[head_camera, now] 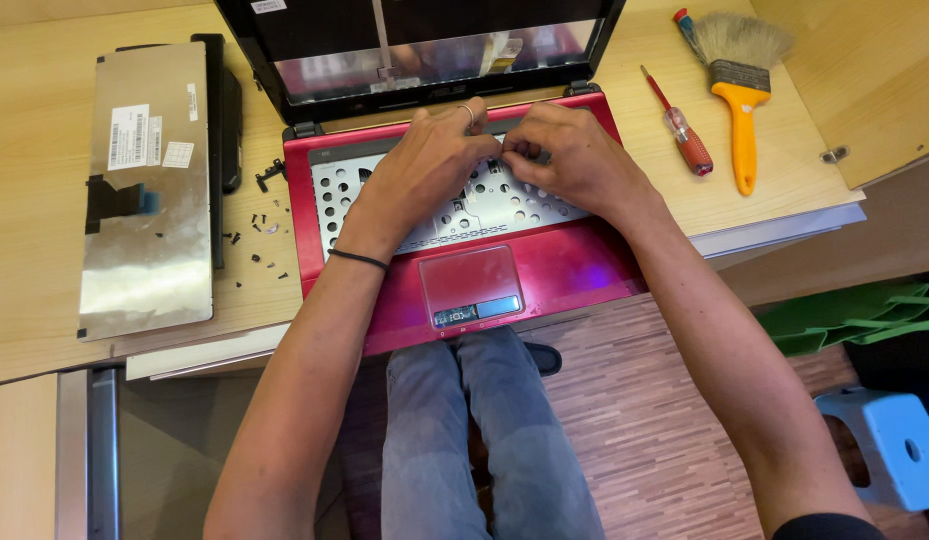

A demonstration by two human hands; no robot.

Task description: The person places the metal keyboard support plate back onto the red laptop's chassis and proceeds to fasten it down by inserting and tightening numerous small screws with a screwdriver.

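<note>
A red laptop [545, 270] lies open on the wooden desk [35, 200], its keyboard taken out so the perforated metal tray [335, 190] shows. Both hands rest on that tray near its top edge: the left hand [425, 165], ring on one finger and black band on the wrist, and the right hand [575, 155], fingertips pinched together where the two meet. What they pinch is too small to tell. At 9 o'clock of the laptop lies the removed keyboard [150, 190], face down, with loose screws [260, 235] between. At 2 o'clock lie a red screwdriver [682, 128] and a yellow-handled brush [740, 85].
</note>
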